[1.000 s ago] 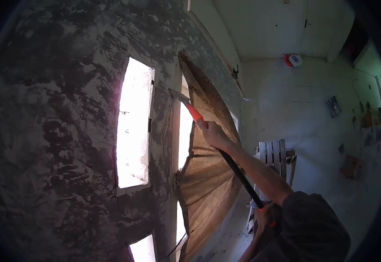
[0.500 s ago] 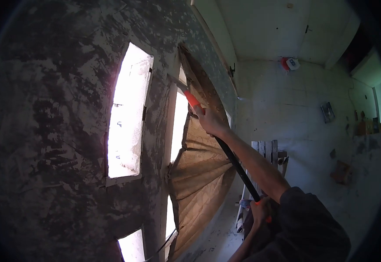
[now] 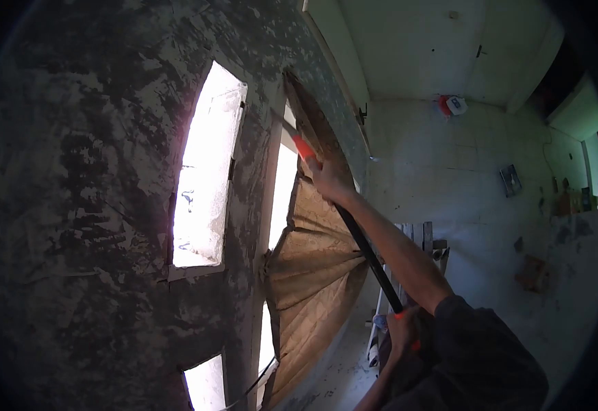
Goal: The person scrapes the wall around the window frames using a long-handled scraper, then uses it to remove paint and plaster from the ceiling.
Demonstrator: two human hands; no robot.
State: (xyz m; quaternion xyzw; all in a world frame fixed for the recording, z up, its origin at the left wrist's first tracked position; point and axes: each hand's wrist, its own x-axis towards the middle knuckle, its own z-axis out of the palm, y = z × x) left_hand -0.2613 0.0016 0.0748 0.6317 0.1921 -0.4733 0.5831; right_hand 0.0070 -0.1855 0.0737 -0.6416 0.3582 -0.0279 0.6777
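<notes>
A long black pole tool (image 3: 371, 257) with orange sections at both ends slants from lower right to upper left. Its narrow grey tip, which looks like a scraper blade, is against or close to the pale window frame (image 3: 276, 205). My right hand (image 3: 331, 181) is closed around the shaft just behind the upper orange part. Lower down, my left hand (image 3: 401, 330) wraps around the shaft near its other end. A creased brown sheet (image 3: 312, 274), like paper or cloth, hangs along the window beside the tool, passing behind my right hand.
A dark, patchy plastered wall (image 3: 107, 171) fills the left, with a bright window opening (image 3: 206, 171) in it. Wooden boards (image 3: 419, 236) stand near my right forearm. On the floor are a red and white container (image 3: 455, 105), a dark tray (image 3: 510, 180) and a brick-like block (image 3: 533, 272).
The tool's tip has shifted slightly up along the window frame relative to the brown sheet. Both hands keep their grip, and the view has moved slightly.
</notes>
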